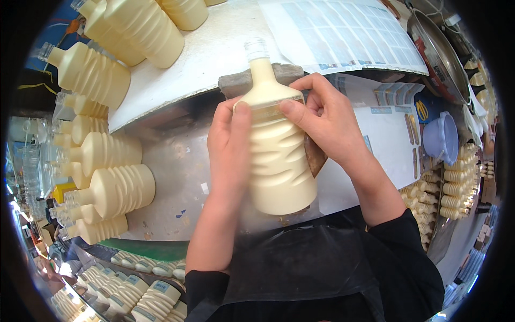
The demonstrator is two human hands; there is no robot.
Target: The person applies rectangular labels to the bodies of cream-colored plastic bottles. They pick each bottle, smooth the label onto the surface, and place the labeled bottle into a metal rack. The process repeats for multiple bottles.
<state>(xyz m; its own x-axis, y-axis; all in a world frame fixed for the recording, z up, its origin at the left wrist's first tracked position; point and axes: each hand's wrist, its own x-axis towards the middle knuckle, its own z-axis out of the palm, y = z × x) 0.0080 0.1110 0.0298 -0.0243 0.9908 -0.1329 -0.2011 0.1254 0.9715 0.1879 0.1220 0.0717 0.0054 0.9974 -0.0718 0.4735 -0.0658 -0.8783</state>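
While a bottle (281,188) is clamped between the left hand (228,147) and the right hand (332,121), other bottles (124,190) are laid along the left edge of the surface (174,174).

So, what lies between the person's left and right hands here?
In the head view, a cream ribbed bottle, neck pointing away from the person, lies between the left hand and the right hand.

That creamy-yellow, wave-ribbed plastic bottle (281,174) bears a tan label band (266,112), while the round plastic bucket (436,140) over there is lavender
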